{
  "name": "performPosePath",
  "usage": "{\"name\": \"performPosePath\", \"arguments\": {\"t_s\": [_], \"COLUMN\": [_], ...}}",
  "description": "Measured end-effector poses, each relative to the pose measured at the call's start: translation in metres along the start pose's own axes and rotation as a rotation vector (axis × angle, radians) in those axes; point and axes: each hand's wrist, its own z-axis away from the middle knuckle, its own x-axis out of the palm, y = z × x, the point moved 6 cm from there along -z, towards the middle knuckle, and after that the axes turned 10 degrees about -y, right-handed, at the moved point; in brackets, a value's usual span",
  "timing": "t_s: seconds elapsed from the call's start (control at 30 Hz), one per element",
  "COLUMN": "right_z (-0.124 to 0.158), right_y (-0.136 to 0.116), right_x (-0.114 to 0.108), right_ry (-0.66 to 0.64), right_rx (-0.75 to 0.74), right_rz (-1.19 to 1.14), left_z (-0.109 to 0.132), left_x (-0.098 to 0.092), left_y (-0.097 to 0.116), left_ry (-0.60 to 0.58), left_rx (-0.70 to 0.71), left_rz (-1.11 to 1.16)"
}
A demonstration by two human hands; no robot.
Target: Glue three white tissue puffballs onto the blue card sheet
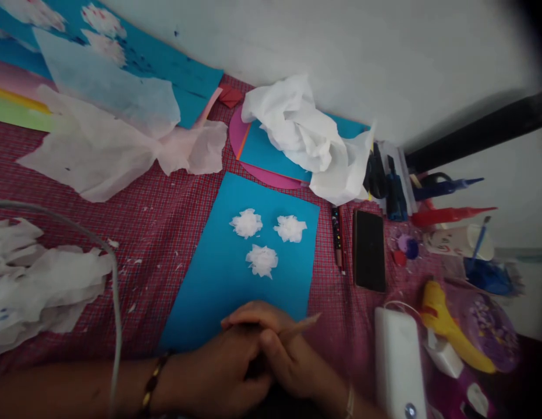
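Note:
My left hand (218,369) and my right hand (297,364) are clasped together over the near edge of a blue sheet of card (209,294). The fingers of both are closed around each other. What they hold, if anything, is hidden. A slim pointed shape (304,325) sticks out to the right from between them; I cannot tell whether it is a fingertip or a thin object. Beyond my hands, three white crumpled paper flowers lie on the card: an upper left flower (247,223), an upper right flower (290,228) and a lower flower (262,260).
White tissue paper (305,134) is heaped at the back, with more tissue (109,151) at left and crumpled pieces (43,285) near a grey cable (116,291). At right are pencils (337,238), a phone (369,250), a white box (397,355) and a yellow glue gun (454,326).

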Motion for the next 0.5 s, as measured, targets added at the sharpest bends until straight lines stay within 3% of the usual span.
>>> {"name": "performPosePath", "arguments": {"t_s": [0.17,0.37,0.43,0.5], "right_z": [0.002,0.003,0.005,0.010], "right_y": [-0.001,-0.001,0.000,0.003], "right_x": [-0.004,-0.009,-0.012,-0.019], "right_ry": [-0.017,-0.003,0.062,0.206], "right_rx": [0.044,0.063,0.046,0.025], "right_rz": [-0.035,-0.100,-0.115,-0.148], "left_z": [0.002,0.007,0.005,0.002], "left_x": [-0.012,-0.019,-0.019,-0.018], "left_y": [0.016,0.001,-0.001,-0.001], "left_ry": [-0.006,0.110,0.104,0.063], "left_rx": [0.075,-0.047,-0.079,-0.087], "left_rz": [0.066,0.135,0.149,0.153]}}
